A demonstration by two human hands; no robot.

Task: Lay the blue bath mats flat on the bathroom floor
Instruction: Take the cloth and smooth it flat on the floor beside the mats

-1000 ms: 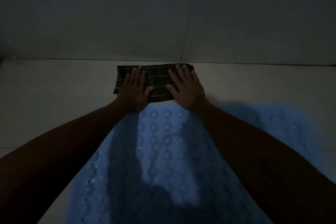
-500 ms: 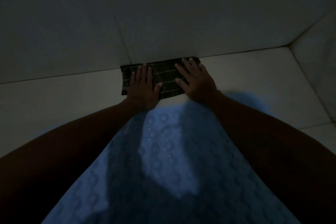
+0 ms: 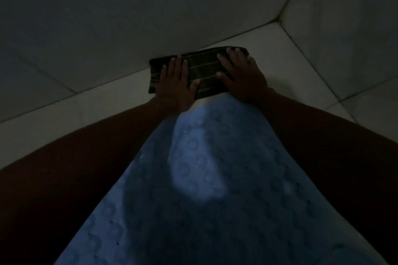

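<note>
Dim bathroom, tiled wall (image 3: 129, 17) up top meeting pale floor tiles (image 3: 64, 118), corner visible upper right. Blue bath mat (image 3: 215, 189) fills lower centre of the head view, lies on the floor between the two forearms, looks mostly flat, bumpy circle texture with small holes, its far edge just short of or touching a dark striped folded cloth (image 3: 204, 66) that sits against the wall base; can't tell if the mat edge tucks under the cloth. Only one mat visible, task says mats, so a second one is out of view or not placed. Left hand (image 3: 175, 84) flat on the left part of the cloth, fingers spread, palm down, pinching nothing. Right hand (image 3: 241, 75) same on the right part, fingers spread, heel of the hand near the mat's far edge. Risks, judged: body weight leaning forward through both palms could slide the cloth on the smooth tile and shove or bunch the mat's far edge; forearms hang over the mat's sides and may drag it askew when pulled back; the mat's underside may not sit tight on the tile if it goes down wrinkled; low light hides creases and lifted corners, so a fold could get missed; near edge is out of frame, flatness there unknown.
</note>
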